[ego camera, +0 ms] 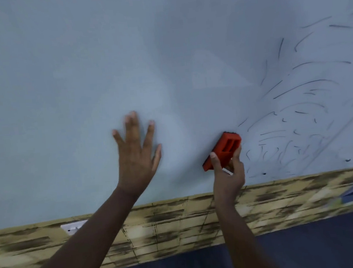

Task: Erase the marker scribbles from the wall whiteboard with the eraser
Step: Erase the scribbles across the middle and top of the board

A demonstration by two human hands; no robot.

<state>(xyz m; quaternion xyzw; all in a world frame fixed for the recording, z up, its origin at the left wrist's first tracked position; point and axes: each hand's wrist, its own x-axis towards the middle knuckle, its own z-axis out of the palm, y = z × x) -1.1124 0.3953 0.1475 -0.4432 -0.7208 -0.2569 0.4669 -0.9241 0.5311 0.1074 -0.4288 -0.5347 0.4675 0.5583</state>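
Right hand [228,172] pinches eraser [224,150], seemingly against whiteboard [60,90], beside scribbles [298,123].

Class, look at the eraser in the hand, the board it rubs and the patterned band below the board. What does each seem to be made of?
Eraser: probably moulded plastic, matt orange-red, with recessed slots in its back. Whiteboard: smooth, faintly glossy sheet, by the soft reflections; the material is unclear. Patterned band: tan panels with dark smudges and grid seams, possibly printed wall tiles.

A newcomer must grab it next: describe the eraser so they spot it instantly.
Start at the whiteboard and follow its lower edge rightward to the scribbles. At their left fringe, the right hand grips the eraser: the only bright orange block there.
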